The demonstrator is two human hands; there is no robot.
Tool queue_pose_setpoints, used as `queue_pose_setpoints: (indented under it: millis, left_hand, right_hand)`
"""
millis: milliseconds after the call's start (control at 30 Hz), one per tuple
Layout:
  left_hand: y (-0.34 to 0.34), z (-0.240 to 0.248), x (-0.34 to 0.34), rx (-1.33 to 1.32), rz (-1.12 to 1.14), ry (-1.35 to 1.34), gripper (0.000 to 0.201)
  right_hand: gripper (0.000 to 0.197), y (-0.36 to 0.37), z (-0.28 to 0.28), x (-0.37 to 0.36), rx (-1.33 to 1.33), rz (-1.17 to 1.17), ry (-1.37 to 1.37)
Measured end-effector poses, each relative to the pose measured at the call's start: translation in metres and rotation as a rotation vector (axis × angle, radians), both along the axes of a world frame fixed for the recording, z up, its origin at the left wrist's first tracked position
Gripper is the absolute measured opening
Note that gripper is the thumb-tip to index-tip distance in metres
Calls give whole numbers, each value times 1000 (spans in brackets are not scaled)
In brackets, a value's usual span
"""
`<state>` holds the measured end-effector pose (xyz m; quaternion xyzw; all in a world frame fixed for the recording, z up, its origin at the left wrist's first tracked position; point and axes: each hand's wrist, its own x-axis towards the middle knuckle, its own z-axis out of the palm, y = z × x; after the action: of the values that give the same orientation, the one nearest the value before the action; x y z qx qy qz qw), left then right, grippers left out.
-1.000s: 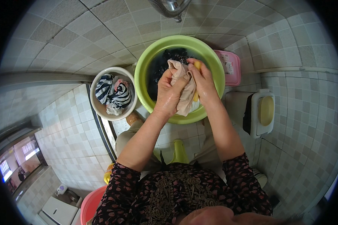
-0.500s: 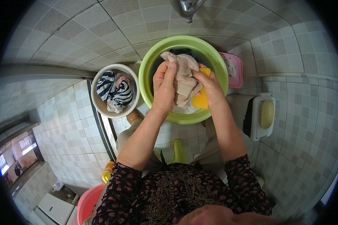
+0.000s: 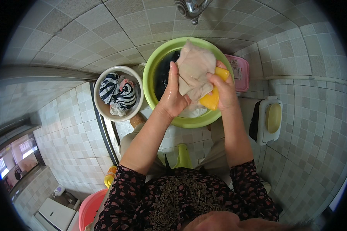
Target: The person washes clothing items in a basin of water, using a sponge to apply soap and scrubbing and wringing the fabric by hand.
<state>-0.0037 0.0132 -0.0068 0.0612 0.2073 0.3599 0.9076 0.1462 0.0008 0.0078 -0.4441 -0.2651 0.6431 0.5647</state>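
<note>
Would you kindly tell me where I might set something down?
Pale tiled floor lies bare left of the round white basin, past the metal track, and, less roomily, between the round green tub and curved green plastic object. Crowded: the tub, beneath hands and beige cloth.

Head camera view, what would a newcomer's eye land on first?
The big lime-green basin stands out, upper centre. Over it, the right hand grips a yellow block and a pale cloth. Left of that basin, a white tub holds dark-and-white striped fabric.

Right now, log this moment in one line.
left hand: open, beside beige cloth | right hand: holding beige cloth, yellow bar | place: over green basin
</note>
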Motion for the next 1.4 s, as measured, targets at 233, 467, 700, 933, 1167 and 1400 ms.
queue_pose_setpoints:
  millis: [233,467,700,933,1167,1400]
  left_hand:
    - [-2,-13,3,38,152,179,62]
    - [-24,-7,21,105,124,308,52]
    - [-28,-7,15,-40,62,204,51]
    - [-24,-5,15,84,60,108,53]
    - [-8,5,3,70,135,-115,58]
    - [-3,-5,3,-26,204,-110,56]
  right_hand:
    - [19,0,13,28,-125,226,-605]
    - [22,4,4,-24,747,-232,-1474]
    - [35,19,-15,-25,330,47,-1421]
    - [49,33,-36,12,-130,-24,-841]
    - [49,30,-39,36,-280,-221,140]
    - [32,15,-8,12,364,-502,-861]
